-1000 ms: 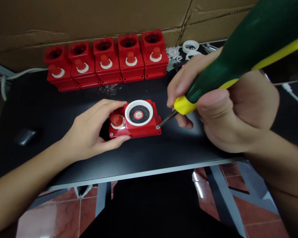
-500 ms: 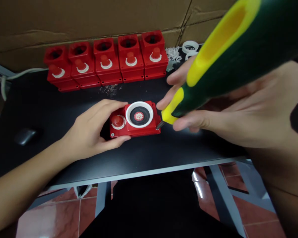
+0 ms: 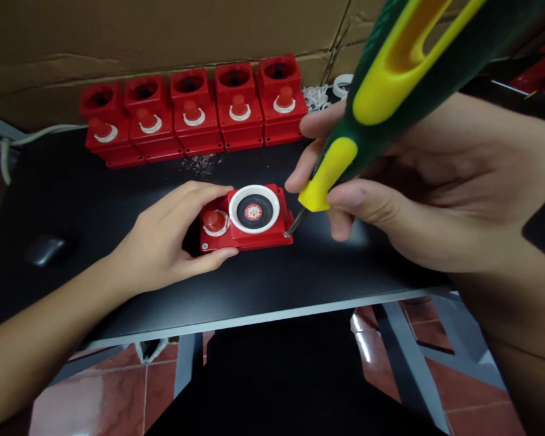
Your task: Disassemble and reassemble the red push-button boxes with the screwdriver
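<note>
Here the scene is viewed from the wearer's head, forward and steeply down. The black tabletop (image 3: pixel 254 281) is met at close range, cardboard (image 3: pixel 163 33) framed above, tiled floor (image 3: pixel 100 393) below. The red device (image 3: pixel 264 240) is caught mid-view, between left hand (image 3: pixel 161 236) and right hand (image 3: pixel 440 194); the screwdriver (image 3: pixel 386 91) is seen closest.

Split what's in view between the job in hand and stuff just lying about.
In the job:
green-and-yellow screwdriver, in the right hand
red beacon box, steadied by the left hand
corner screw at the tip

Apparently lying about:
five red housings, perhaps same batch
white ring
black mouse-shaped object
</note>
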Motion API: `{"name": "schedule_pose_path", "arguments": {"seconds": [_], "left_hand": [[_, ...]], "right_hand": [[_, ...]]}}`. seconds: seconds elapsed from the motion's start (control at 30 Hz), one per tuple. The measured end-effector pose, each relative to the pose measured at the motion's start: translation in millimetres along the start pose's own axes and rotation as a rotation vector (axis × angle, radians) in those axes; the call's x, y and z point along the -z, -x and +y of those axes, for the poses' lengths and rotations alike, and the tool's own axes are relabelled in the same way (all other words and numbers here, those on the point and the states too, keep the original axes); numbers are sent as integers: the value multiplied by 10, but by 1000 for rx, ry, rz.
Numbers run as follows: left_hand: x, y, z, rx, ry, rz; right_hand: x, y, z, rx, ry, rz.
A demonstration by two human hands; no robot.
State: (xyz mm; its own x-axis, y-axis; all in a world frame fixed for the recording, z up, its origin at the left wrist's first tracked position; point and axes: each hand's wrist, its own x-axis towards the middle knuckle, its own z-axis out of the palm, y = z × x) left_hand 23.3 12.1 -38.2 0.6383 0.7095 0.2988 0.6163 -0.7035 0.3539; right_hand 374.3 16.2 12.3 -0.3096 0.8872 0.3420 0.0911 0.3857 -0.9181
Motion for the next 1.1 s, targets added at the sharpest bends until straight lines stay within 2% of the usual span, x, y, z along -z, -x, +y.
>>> {"name": "schedule_pose_path", "arguments": {"seconds": [0.17, 0.4, 0.53, 0.83, 1.0, 1.1], "left_hand": [[-52, 43, -49, -8, 15, 71], [-14, 15, -24, -38, -15, 31], [39, -18, 13, 15, -21, -22], [36, -17, 17, 21, 14, -1], [45, -32, 35, -11, 7, 1], [45, -36, 31, -48, -19, 7]], "right_hand": [[16, -19, -1, 19, -24, -47], [63, -28, -2, 3, 22, -120], [72, -16, 16, 33, 42, -103], [0, -9, 23, 130, 5, -56], [4, -17, -30, 120, 115, -56], [-42, -59, -67, 89, 163, -138]]}}
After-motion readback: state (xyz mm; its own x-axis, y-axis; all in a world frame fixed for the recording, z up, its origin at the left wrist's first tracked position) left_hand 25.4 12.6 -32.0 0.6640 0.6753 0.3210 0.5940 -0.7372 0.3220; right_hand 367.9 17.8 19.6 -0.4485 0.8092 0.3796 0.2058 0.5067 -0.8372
